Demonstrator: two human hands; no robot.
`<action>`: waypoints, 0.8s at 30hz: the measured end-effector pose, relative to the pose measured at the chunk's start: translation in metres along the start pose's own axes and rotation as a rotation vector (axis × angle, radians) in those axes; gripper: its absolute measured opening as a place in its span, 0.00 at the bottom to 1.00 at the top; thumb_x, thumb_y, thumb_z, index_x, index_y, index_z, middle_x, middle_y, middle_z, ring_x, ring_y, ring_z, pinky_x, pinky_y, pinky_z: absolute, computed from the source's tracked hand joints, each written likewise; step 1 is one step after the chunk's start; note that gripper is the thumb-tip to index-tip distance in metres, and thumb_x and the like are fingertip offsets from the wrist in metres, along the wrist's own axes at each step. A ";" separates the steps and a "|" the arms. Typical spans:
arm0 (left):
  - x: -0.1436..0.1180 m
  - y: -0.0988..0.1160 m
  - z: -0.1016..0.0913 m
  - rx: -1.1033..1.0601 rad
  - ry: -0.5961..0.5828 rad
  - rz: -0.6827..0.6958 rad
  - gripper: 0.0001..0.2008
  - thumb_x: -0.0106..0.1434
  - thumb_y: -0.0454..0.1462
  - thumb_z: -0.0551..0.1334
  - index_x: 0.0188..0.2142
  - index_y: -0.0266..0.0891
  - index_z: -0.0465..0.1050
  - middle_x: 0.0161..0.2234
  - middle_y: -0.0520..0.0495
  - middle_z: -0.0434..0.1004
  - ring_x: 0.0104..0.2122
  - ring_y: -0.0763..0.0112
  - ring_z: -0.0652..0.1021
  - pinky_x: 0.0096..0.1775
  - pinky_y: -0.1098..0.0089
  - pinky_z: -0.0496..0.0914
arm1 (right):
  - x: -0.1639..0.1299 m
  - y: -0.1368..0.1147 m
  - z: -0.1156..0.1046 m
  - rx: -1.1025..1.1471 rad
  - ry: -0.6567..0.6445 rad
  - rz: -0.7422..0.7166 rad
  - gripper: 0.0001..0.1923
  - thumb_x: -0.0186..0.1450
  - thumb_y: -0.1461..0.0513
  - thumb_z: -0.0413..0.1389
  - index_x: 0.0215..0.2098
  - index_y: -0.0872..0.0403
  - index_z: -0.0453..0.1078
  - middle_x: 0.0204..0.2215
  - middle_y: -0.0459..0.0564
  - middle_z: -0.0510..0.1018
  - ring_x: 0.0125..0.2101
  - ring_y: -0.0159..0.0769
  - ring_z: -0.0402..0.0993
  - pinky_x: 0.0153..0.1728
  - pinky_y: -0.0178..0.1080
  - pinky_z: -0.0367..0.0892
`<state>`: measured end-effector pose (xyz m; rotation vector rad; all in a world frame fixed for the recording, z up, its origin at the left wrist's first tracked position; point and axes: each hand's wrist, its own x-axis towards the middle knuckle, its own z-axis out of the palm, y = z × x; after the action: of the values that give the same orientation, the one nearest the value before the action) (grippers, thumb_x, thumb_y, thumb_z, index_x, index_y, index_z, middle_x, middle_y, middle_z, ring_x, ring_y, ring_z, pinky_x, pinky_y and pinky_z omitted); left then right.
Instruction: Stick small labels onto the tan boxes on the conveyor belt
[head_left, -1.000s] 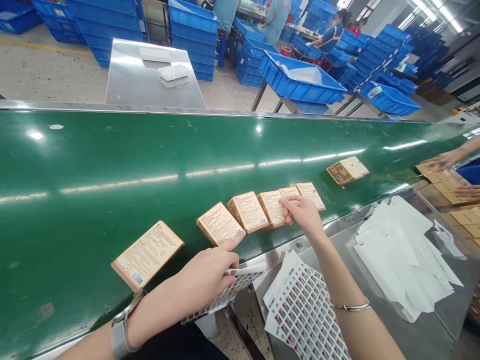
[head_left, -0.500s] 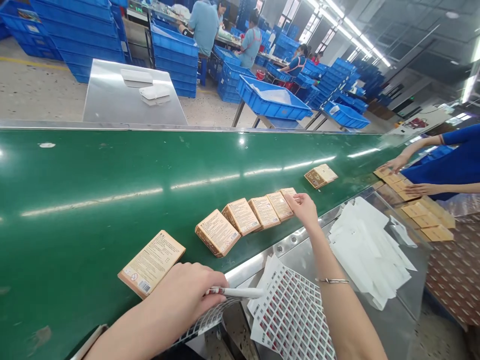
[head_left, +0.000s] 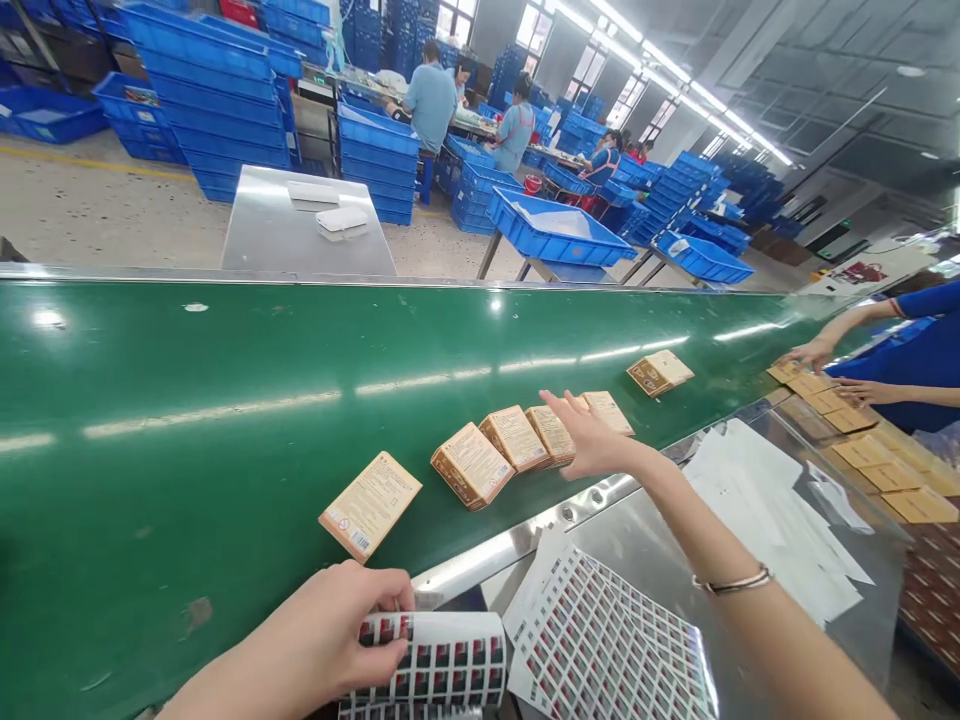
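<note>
My left hand [head_left: 341, 625] pinches a curled sheet of stickers [head_left: 450, 660], printed in rows of small dark and red labels, at the near side of the belt. Over the row of small tan cartons [head_left: 514, 437] my right hand [head_left: 592, 440] reaches with fingers spread, partly covering the cartons beneath; whether it touches them I cannot tell. A carton [head_left: 471, 465] heads the row at its left end. Farther left lies a separate carton [head_left: 371, 505], printed side up. One more carton [head_left: 660, 371] sits apart to the right.
The green conveyor belt [head_left: 225, 480] runs across. On the metal side table [head_left: 637, 540] lie more sticker sheets [head_left: 615, 640] and white backing paper [head_left: 772, 510]. At right, a co-worker's hands [head_left: 817, 350] touch several tan boxes [head_left: 847, 415]. Blue crates [head_left: 225, 110] stand beyond.
My right hand has moved left along the row from its far-right carton, its fingers spreading. The sticker sheet in my left hand has turned its printed face into view. My view has shifted.
</note>
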<state>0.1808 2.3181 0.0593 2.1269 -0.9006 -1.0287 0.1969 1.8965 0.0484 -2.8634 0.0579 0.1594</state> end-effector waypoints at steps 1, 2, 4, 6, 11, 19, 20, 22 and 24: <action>-0.003 -0.005 0.002 -0.014 0.005 -0.006 0.06 0.57 0.35 0.58 0.31 0.42 0.74 0.28 0.54 0.76 0.30 0.69 0.73 0.31 0.74 0.60 | 0.006 -0.008 0.000 -0.079 -0.083 -0.067 0.62 0.41 0.60 0.66 0.71 0.48 0.46 0.69 0.55 0.54 0.69 0.61 0.41 0.66 0.61 0.38; -0.006 -0.010 0.005 -0.020 0.013 -0.015 0.06 0.57 0.35 0.58 0.32 0.42 0.74 0.29 0.53 0.76 0.31 0.68 0.74 0.32 0.74 0.61 | 0.012 -0.015 0.001 -0.165 -0.162 -0.130 0.64 0.41 0.61 0.66 0.72 0.50 0.41 0.71 0.57 0.51 0.70 0.63 0.37 0.65 0.65 0.32; -0.013 -0.019 0.008 0.010 0.069 -0.059 0.07 0.57 0.34 0.58 0.33 0.42 0.75 0.33 0.52 0.76 0.32 0.68 0.75 0.34 0.73 0.63 | 0.021 -0.027 0.005 -0.301 -0.269 -0.231 0.63 0.43 0.64 0.64 0.72 0.54 0.38 0.70 0.62 0.51 0.69 0.63 0.39 0.64 0.68 0.28; -0.021 -0.029 0.007 0.054 0.165 -0.128 0.07 0.59 0.36 0.58 0.34 0.42 0.75 0.40 0.48 0.74 0.32 0.67 0.76 0.35 0.70 0.66 | 0.024 -0.034 0.010 -0.322 -0.300 -0.287 0.60 0.44 0.66 0.62 0.71 0.55 0.42 0.66 0.64 0.58 0.67 0.60 0.51 0.65 0.67 0.30; -0.028 -0.049 -0.011 -0.028 0.347 -0.088 0.06 0.61 0.37 0.61 0.34 0.44 0.78 0.66 0.45 0.56 0.60 0.48 0.68 0.53 0.56 0.69 | 0.006 -0.040 0.027 -0.123 -0.296 -0.305 0.56 0.44 0.66 0.61 0.70 0.56 0.46 0.64 0.63 0.59 0.60 0.57 0.63 0.62 0.56 0.55; -0.037 -0.057 0.011 -0.375 0.248 -0.002 0.07 0.59 0.37 0.65 0.37 0.44 0.81 0.72 0.51 0.44 0.70 0.49 0.50 0.46 0.63 0.76 | -0.015 -0.083 0.069 0.219 -0.307 -0.269 0.55 0.51 0.61 0.62 0.70 0.47 0.37 0.66 0.60 0.52 0.59 0.53 0.66 0.56 0.50 0.67; -0.044 -0.057 0.017 -0.399 0.265 -0.004 0.07 0.59 0.37 0.66 0.38 0.43 0.81 0.72 0.51 0.43 0.70 0.49 0.49 0.50 0.61 0.75 | -0.016 -0.090 0.078 0.239 -0.284 -0.292 0.55 0.52 0.60 0.62 0.70 0.46 0.36 0.65 0.59 0.53 0.60 0.53 0.65 0.58 0.50 0.66; -0.059 -0.058 0.025 -0.424 0.325 0.010 0.07 0.57 0.37 0.68 0.37 0.43 0.82 0.73 0.51 0.42 0.70 0.50 0.49 0.58 0.59 0.69 | -0.013 -0.103 0.095 0.253 -0.250 -0.338 0.56 0.51 0.60 0.62 0.70 0.45 0.36 0.64 0.59 0.54 0.61 0.56 0.63 0.59 0.52 0.64; -0.071 -0.062 0.027 -0.435 0.399 0.003 0.08 0.56 0.36 0.68 0.37 0.41 0.82 0.73 0.51 0.39 0.70 0.51 0.49 0.60 0.61 0.67 | -0.005 -0.120 0.111 0.249 -0.237 -0.374 0.57 0.51 0.61 0.62 0.70 0.44 0.35 0.63 0.59 0.55 0.61 0.58 0.63 0.59 0.54 0.64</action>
<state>0.1444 2.4037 0.0281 1.8595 -0.4391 -0.6830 0.1872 2.0417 -0.0252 -2.5319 -0.4670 0.3827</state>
